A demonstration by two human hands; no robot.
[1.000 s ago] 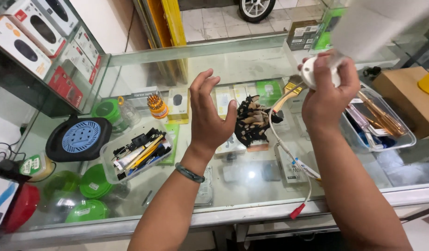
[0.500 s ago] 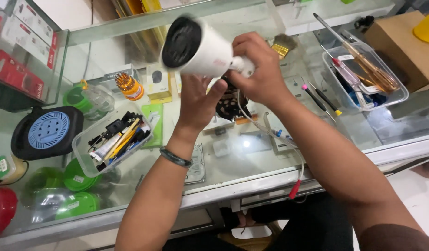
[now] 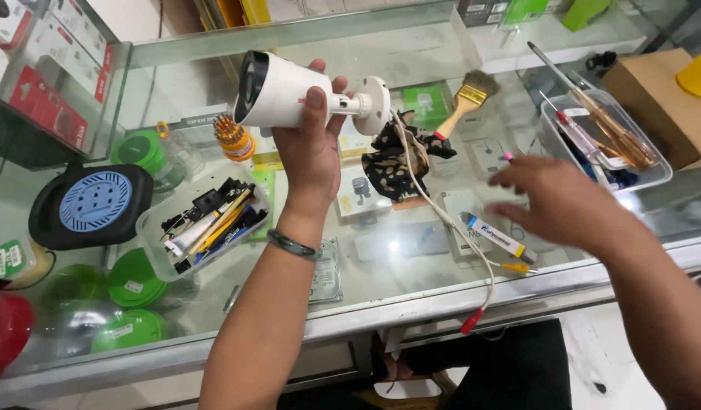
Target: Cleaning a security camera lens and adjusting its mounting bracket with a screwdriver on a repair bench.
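My left hand (image 3: 311, 156) is closed around a white tube-shaped security camera (image 3: 278, 89), held level above the glass counter with its lens to the left and its round mount (image 3: 377, 104) to the right. A white cable (image 3: 442, 216) hangs from the mount and ends in a red plug (image 3: 472, 321) at the counter's front edge. My right hand (image 3: 552, 201) hovers blurred and empty, fingers spread, over a white tube with a blue label (image 3: 498, 238) lying on the glass. A patterned black cloth (image 3: 396, 163) and a paintbrush (image 3: 464, 101) lie behind the cable.
A clear tub of small tools (image 3: 206, 220) sits left of my forearm, beside a black and blue round device (image 3: 92, 205). Another clear tray with screwdrivers (image 3: 605, 140) stands at the right, next to a cardboard box (image 3: 658, 99). Green tape rolls (image 3: 134, 277) show under the glass.
The camera passed from my right hand into my left hand and turned sideways. My right hand let go and dropped to the right, over the counter.
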